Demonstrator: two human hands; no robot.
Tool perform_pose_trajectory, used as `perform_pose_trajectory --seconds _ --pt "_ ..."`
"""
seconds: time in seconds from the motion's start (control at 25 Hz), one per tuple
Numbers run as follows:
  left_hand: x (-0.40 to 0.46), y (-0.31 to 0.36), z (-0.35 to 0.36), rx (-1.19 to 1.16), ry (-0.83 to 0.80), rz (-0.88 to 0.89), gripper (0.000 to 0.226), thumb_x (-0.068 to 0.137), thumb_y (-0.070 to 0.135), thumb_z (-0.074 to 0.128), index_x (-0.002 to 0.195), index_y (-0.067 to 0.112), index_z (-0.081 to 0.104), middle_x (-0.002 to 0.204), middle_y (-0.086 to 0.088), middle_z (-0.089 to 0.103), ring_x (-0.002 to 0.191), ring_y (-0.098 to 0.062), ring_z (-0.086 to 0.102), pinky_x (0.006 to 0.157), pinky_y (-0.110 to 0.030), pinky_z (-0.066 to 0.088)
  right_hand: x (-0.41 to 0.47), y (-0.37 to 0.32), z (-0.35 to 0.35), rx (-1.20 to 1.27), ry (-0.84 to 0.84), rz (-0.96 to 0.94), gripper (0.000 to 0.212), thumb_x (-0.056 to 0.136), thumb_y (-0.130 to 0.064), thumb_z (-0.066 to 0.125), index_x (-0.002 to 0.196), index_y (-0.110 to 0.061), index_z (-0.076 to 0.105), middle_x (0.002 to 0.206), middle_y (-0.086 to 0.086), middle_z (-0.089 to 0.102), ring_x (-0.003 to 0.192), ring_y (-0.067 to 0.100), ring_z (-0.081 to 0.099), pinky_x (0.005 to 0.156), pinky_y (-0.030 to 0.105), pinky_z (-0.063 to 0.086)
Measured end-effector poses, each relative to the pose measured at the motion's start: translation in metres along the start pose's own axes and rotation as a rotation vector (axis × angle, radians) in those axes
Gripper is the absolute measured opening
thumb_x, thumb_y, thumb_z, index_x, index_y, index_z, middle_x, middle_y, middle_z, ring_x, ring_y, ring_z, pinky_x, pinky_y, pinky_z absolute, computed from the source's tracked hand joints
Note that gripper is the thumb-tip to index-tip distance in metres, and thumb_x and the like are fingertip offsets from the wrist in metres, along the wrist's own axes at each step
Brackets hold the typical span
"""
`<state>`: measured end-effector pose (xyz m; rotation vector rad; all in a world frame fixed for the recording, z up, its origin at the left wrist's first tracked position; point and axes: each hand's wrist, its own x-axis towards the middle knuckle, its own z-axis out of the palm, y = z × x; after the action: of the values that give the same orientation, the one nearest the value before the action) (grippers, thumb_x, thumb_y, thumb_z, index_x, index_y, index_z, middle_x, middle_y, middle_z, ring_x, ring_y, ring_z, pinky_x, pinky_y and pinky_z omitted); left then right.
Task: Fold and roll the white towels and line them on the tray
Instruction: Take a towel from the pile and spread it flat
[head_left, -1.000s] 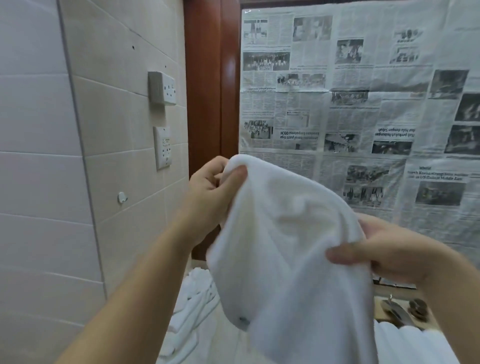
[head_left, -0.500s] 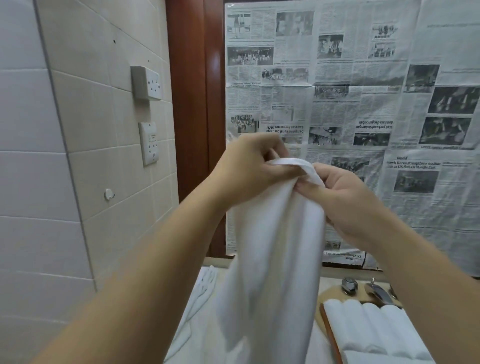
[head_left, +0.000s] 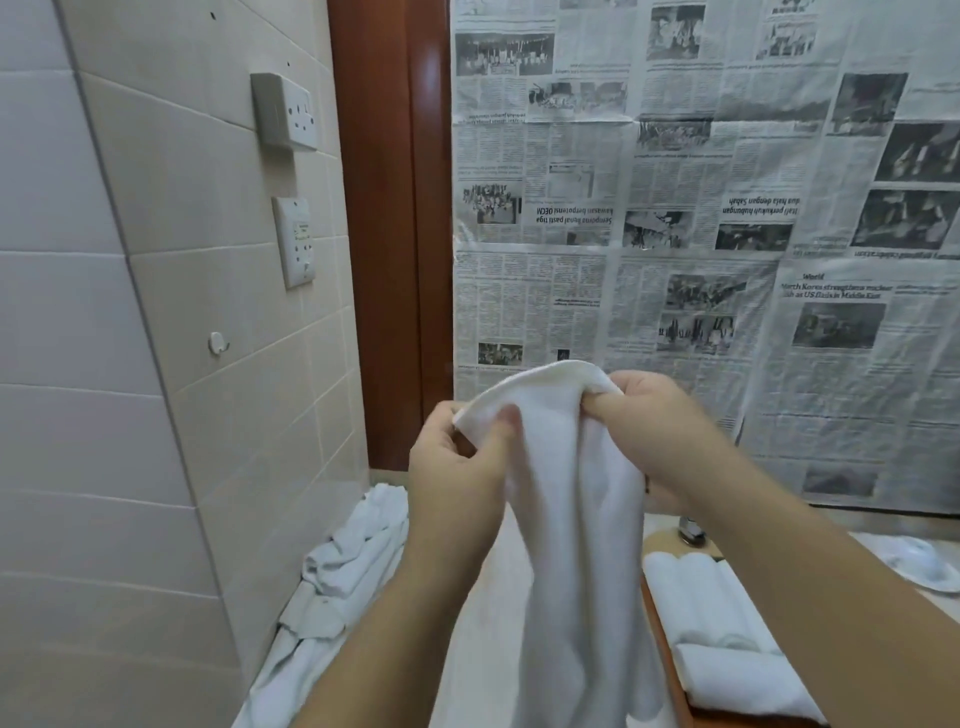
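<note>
Up close, a person holds a white towel (head_left: 566, 519) in the air in front of the chest, seen from a head camera looking down. The left hand (head_left: 457, 467), at about 9 o'clock from the towel's top edge, pinches that edge between thumb and curled fingers. The right hand (head_left: 660, 441), at about 3 o'clock, grips the same edge with its fingers curled round the cloth. The two hands sit near each other, so the towel hangs doubled and narrow, its lower end running out of view at 6 o'clock.

At 5 o'clock, a wooden tray (head_left: 670, 670) holds rolled towels (head_left: 696, 597) lying side by side. At 7 o'clock, a loose pile (head_left: 353, 561) of unfolded towels lies against the tiled wall (head_left: 130, 364). Newspaper (head_left: 701, 234) covers the surface straight ahead.

Judging by this, the folding step is in hand: the edge has been brought together and the towel is not yet rolled. The next move probably calls for laying it flat on the counter, smoothing it into an even strip, then rolling it tightly so it matches those on the tray.
</note>
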<state>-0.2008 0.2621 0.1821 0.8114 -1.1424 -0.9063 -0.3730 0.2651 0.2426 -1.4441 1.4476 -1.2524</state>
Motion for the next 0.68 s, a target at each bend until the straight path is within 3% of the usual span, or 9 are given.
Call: perform_pose_trajectory --seconds 0.08,0.16,0.24,0.36,0.44,0.48,0.56,0.68 --pt "0.019 0.013 -0.008 0.025 -0.02 0.102 0.027 0.091 0.038 0.077 0.086 0.017 0.061 0.073 -0.004 0.059 0.068 -0.019 0.053 0.063 -0.041 0.045 -0.007 0.004 -0.001 -0.145 -0.162 0.054 0.023 0.089 -0.02 0.064 0.1 -0.001 0.069 0.099 0.028 0.073 0.089 0.047 0.073 0.074 0.047 0.055" --pt "0.036 0.032 -0.011 0.129 -0.129 0.182 0.024 0.094 0.034 0.076 0.087 0.018 0.061 0.068 -0.004 0.051 0.063 -0.017 0.045 0.059 -0.036 0.039 -0.019 0.001 0.001 -0.256 -0.289 0.047 0.014 0.09 -0.016 0.067 0.101 -0.011 0.075 0.098 0.015 0.078 0.096 0.039 0.075 0.082 0.048 0.058" --pt "0.045 0.049 -0.007 0.258 -0.305 0.226 0.02 0.094 0.031 0.077 0.085 0.019 0.064 0.064 -0.002 0.049 0.059 -0.014 0.04 0.057 -0.031 0.035 -0.026 -0.006 0.004 -0.188 -0.332 -0.023 0.019 0.091 -0.007 0.067 0.105 -0.017 0.076 0.1 0.007 0.08 0.097 0.029 0.077 0.09 0.05 0.06" --pt "0.047 0.06 0.005 0.353 -0.503 0.23 0.013 0.092 0.031 0.08 0.087 0.024 0.07 0.069 0.002 0.066 0.061 -0.01 0.052 0.061 -0.031 0.044 -0.024 -0.018 0.004 -0.109 -0.26 -0.205 0.023 0.09 -0.014 0.072 0.112 -0.019 0.076 0.107 0.009 0.078 0.104 0.028 0.074 0.092 0.051 0.058" --pt "0.044 0.057 0.008 0.364 -0.508 0.232 0.014 0.088 0.034 0.083 0.088 0.025 0.072 0.076 0.0 0.071 0.067 -0.01 0.058 0.066 -0.031 0.046 -0.019 -0.018 0.0 -0.135 -0.168 -0.273 0.026 0.082 -0.028 0.072 0.103 -0.014 0.076 0.098 0.017 0.075 0.088 0.035 0.07 0.076 0.056 0.051" --pt "0.042 0.053 0.007 0.342 -0.495 0.224 0.018 0.086 0.035 0.085 0.088 0.024 0.071 0.078 0.0 0.071 0.067 -0.01 0.057 0.065 -0.029 0.045 -0.018 -0.016 -0.003 -0.126 -0.134 -0.278 0.024 0.08 -0.03 0.072 0.098 -0.013 0.076 0.09 0.02 0.072 0.076 0.031 0.062 0.069 0.051 0.044" --pt "0.036 0.04 -0.001 0.317 -0.484 0.171 0.029 0.079 0.039 0.09 0.089 0.021 0.07 0.074 0.005 0.065 0.064 -0.009 0.051 0.061 -0.025 0.041 -0.018 -0.01 -0.008 -0.086 -0.097 -0.268 0.014 0.085 -0.028 0.075 0.091 -0.015 0.077 0.087 0.032 0.068 0.073 0.023 0.053 0.069 0.043 0.038" --pt "0.025 0.004 -0.023 0.441 -0.519 0.045 0.038 0.077 0.048 0.09 0.086 0.018 0.068 0.074 0.002 0.065 0.065 -0.01 0.054 0.062 -0.031 0.044 -0.019 0.009 -0.023 -0.029 -0.043 -0.212 0.023 0.084 -0.036 0.074 0.088 -0.013 0.073 0.089 0.039 0.06 0.074 0.027 0.052 0.07 0.044 0.04"
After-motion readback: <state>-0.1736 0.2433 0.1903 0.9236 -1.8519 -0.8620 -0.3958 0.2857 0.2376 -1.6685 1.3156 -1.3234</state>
